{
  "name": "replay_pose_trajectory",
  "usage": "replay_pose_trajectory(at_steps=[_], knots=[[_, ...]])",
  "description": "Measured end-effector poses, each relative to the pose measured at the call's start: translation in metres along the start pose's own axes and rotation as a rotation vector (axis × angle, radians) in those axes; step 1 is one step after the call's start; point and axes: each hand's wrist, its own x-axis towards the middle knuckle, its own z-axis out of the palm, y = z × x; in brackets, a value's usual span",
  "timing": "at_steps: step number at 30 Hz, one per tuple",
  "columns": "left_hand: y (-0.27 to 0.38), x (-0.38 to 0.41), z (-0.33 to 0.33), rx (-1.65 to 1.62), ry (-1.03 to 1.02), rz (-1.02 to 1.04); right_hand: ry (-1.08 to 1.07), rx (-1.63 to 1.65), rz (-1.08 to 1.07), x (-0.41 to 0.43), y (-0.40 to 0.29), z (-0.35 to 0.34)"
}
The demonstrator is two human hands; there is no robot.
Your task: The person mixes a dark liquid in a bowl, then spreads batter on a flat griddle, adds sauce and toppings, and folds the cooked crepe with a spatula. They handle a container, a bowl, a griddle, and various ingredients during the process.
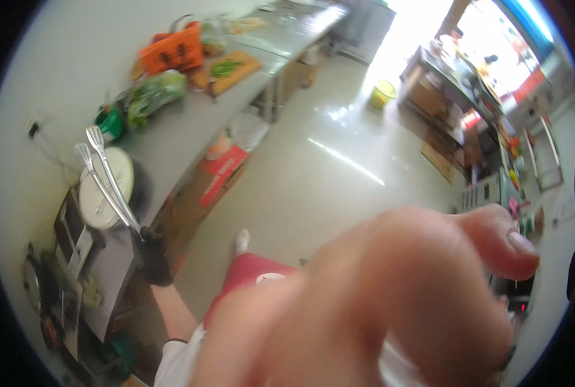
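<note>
My left hand [153,256], in a black glove, grips metal tongs [115,193] near their joined end. Their slotted tips point up and away, crossing in view over a round, cream-coloured lid or board [106,188] on the counter at the wall. My right hand [403,261] is bare, blurred and raised very near the camera, covering much of the lower right. A thumb or finger with a visible nail sticks out to the right, while the other fingers look curled or hidden. Whether anything is in that hand I cannot see.
Along the metal counter [185,126] lie bagged greens [154,94], a green container [109,123], an orange bag [173,51] and a cutting board [241,75] with chopped greens [225,67]. Boxes [222,167] sit below. A yellow bucket [383,93] stands on the shiny floor; people [452,43] are far off.
</note>
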Motion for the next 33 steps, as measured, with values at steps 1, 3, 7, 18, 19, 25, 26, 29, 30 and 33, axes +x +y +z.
replay_pose_trajectory(at_steps=[1,3,7,18,19,25,26,29,30,33], knots=[[-0.004,-0.007,0.043,0.009,-0.067,-0.026,-0.014,0.009,0.001,-0.005,-0.016,0.001],[0.006,-0.027,0.120,0.052,-0.179,-0.024,-0.075,0.088,-0.009,-0.022,-0.052,0.003],[-0.024,-0.050,0.258,0.079,-0.361,-0.049,-0.065,0.177,0.017,-0.065,-0.125,-0.038],[-0.193,-0.188,0.802,0.012,-1.251,-0.266,0.103,0.259,-0.298,-0.186,-0.409,-0.137],[-0.205,-0.211,0.847,-0.094,-1.317,-0.439,0.130,0.222,-0.311,-0.202,-0.436,-0.144],[-0.288,-0.398,1.071,0.015,-1.580,-0.392,0.734,-0.888,-0.077,-0.400,-0.628,-0.164],[-0.310,-0.419,1.097,-0.226,-1.599,-0.678,0.918,-1.054,-0.047,-0.438,-0.656,-0.165],[-0.355,-0.498,1.173,-0.103,-1.541,-0.954,1.308,-1.064,-0.700,-0.581,-0.744,-0.212],[-0.367,-0.524,1.196,-0.269,-1.679,-0.909,1.620,-1.224,-0.737,-0.625,-0.786,-0.219],[-0.375,-0.576,1.252,-0.060,-1.822,-0.819,1.907,-1.178,-0.569,-0.707,-0.876,-0.244]])
